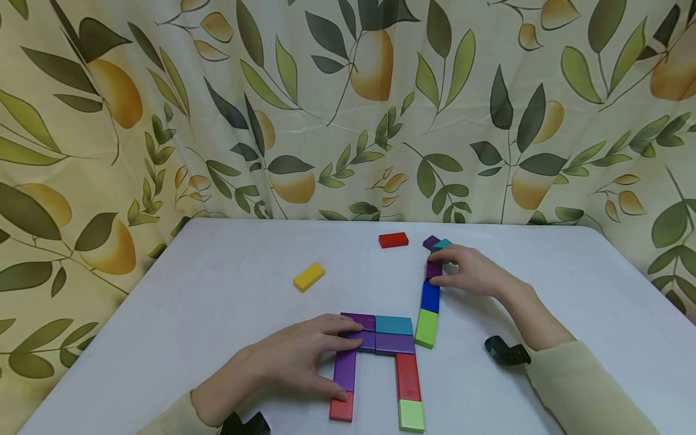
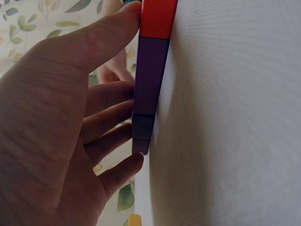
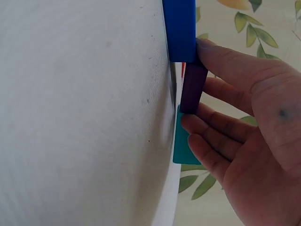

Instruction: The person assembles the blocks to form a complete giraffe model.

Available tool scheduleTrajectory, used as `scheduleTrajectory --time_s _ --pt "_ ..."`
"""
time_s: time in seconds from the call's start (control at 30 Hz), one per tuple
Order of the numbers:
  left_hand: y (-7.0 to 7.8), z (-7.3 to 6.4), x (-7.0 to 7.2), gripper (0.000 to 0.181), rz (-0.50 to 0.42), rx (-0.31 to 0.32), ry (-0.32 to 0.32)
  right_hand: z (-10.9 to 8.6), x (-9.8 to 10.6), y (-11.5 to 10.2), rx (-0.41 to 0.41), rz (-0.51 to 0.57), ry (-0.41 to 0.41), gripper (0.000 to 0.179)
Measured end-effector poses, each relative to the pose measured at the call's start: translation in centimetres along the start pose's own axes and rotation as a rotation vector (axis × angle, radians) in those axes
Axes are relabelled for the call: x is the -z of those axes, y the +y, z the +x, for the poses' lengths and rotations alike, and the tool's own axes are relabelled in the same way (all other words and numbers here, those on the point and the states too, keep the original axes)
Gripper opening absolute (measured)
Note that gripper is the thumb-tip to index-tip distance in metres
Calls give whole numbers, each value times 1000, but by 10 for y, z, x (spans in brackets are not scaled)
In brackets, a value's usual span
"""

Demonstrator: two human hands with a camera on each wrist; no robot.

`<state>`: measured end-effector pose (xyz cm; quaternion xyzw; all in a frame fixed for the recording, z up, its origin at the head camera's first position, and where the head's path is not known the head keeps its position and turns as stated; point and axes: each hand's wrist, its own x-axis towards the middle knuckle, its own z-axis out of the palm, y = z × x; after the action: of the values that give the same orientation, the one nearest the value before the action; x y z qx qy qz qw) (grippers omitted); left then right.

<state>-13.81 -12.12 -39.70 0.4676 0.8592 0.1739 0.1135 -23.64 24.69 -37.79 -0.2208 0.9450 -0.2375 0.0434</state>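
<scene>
Flat coloured blocks lie on the table in a figure: two purple and teal rows, with a leg of purple block (image 1: 345,371) and red block (image 1: 341,409) on the left and a leg of red block (image 1: 408,377) and light green block (image 1: 411,416) on the right. My left hand (image 1: 288,356) rests over the left side, fingertips on the upper purple blocks and thumb touching the lower red one. My right hand (image 1: 478,272) pinches a dark purple block (image 3: 194,88) between thumb and fingers, above a blue block (image 1: 430,297) and a green block (image 1: 426,328). A teal block (image 3: 185,141) lies beyond.
A yellow block (image 1: 309,277) and a red block (image 1: 393,240) lie apart toward the back. Another purple block (image 1: 431,241) sits near the far edge. A patterned curtain (image 1: 348,121) hangs behind the white table (image 1: 217,272).
</scene>
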Motion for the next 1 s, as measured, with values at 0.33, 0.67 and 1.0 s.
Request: scheduleTrajectory --time_s 0.33,0.67,1.0 --pt "-1 0 -1 74 1 -4 3 -1 0 2 0 13 -39 48" --pt "-1 -1 -1 74 6 -6 5 2 -1 3 17 -3 -54 43" --pt "0 0 -1 75 6 -7 6 4 -2 4 26 -18 -57 42"
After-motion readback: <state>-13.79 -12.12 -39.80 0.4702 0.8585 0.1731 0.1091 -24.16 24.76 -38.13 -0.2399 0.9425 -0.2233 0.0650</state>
